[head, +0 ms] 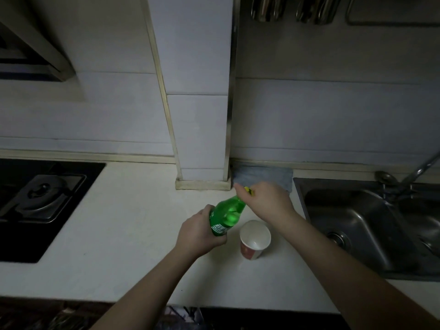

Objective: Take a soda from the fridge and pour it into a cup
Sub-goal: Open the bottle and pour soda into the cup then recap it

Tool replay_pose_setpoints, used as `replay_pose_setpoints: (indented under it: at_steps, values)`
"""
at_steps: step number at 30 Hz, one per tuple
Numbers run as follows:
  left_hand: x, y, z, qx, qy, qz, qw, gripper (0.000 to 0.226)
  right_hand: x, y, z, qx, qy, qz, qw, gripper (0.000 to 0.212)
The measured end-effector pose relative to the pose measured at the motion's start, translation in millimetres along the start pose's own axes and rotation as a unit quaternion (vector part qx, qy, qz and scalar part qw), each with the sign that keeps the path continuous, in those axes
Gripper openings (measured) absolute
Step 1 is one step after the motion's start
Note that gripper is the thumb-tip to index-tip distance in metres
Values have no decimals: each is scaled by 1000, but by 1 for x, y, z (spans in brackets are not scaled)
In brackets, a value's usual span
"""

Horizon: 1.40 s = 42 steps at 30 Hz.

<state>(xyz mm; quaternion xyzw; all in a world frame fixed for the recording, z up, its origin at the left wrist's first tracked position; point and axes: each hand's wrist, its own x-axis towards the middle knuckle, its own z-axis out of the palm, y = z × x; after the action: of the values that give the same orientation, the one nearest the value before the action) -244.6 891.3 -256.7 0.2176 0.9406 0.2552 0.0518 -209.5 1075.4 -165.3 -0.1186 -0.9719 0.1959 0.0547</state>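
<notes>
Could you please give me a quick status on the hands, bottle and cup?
Left hand grips green plastic soda bottle; right hand on its yellow cap. White paper cup upright, empty. Nothing in the way.

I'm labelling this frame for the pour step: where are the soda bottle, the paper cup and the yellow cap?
soda bottle [226, 216]: head view, green body.
paper cup [247, 252]: head view, red outer wall.
yellow cap [248, 190]: head view, visible yellow edge at the right hand's fingers.

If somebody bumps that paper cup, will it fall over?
Probably, yes. The cup looks like thin paper with nothing inside, so it is likely very light and easy to knock over. Its bottom is narrower than its top, which makes tipping more likely. It would probably also squash if squeezed hard.
</notes>
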Motion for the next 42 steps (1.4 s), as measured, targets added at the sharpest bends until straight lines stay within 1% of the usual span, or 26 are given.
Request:
replay_pose_setpoints:
  at_steps: [2, 4, 6, 8, 10, 15, 17, 18, 19, 20, 21, 22, 23, 24, 26, 27, 31, 33, 34, 36, 37, 38, 40, 42]
  values:
    - [1, -2, 1, -21, -23, 11, 999, 58, 0, 3, -2, 9, -19, -47, 999, 59]
    - [2, -5, 0, -59, -60, 22, 996, 55, 2, 10, -6, -9, -50, -126, 991, 55]
    - [5, -7, -1, -86, -104, 35, 990, 54, 5, 17, -13, -29, -96, -210, 973, 52]
    - [8, -8, -2, -86, -132, 49, 986, 56, 8, 25, -18, -58, -118, -272, 953, 51]
    - [11, -6, -2, -72, -137, 58, 986, 57, 11, 34, -19, -86, -105, -313, 940, 50]
    - [16, -4, 3, -61, -140, 46, 987, 59, 17, 54, -16, -126, -63, -373, 917, 50]
    - [16, -4, 5, -66, -127, 30, 989, 56, 17, 56, -19, -122, -63, -360, 923, 50]
    - [14, -3, 7, -64, -114, 21, 991, 55, 15, 56, -19, -109, -58, -336, 934, 52]
    - [13, 0, 8, -54, -101, 14, 993, 54, 12, 56, -19, -85, -39, -302, 949, 57]
    - [11, 3, 9, -34, -87, 9, 996, 55, 9, 54, -17, -66, -14, -255, 964, 68]
    - [9, 6, 10, -7, -72, 7, 997, 56, 7, 50, -15, -73, 6, -207, 976, 80]
    - [7, 10, 11, 22, -60, 7, 998, 58, 5, 46, -12, -105, 12, -162, 981, 88]
    - [5, 14, 12, 45, -50, 5, 998, 60, 5, 42, -10, -135, -4, -121, 984, 93]
    - [3, 17, 13, 57, -41, -2, 998, 62, 5, 40, -8, -144, -37, -84, 985, 93]
    - [-1, 23, 14, 75, -23, -20, 997, 64, 7, 40, -7, -99, -116, -20, 988, 87]
    - [-3, 25, 15, 83, -16, -26, 996, 63, 9, 42, -7, -75, -140, -6, 987, 82]
    - [-7, 31, 22, 74, 0, -41, 996, 60, 18, 48, -3, -42, -168, -30, 984, 62]
    - [-5, 30, 23, 47, -16, -54, 997, 59, 19, 46, -5, -17, -154, -64, 986, 56]
    - [-3, 29, 23, 30, -26, -58, 998, 58, 19, 46, -7, -5, -147, -96, 984, 53]
    - [0, 23, 22, -7, -50, -59, 997, 56, 20, 49, -11, -11, -135, -194, 972, 43]
    - [1, 20, 21, -21, -60, -58, 996, 55, 22, 52, -12, -25, -137, -237, 962, 37]
    - [1, 16, 19, -27, -66, -55, 996, 53, 24, 54, -12, -33, -148, -260, 954, 33]
    - [1, 13, 15, -23, -70, -48, 996, 51, 26, 60, -13, 1, -188, -251, 950, 28]
    - [0, 11, 13, -12, -71, -44, 996, 51, 24, 64, -13, 59, -212, -233, 947, 28]
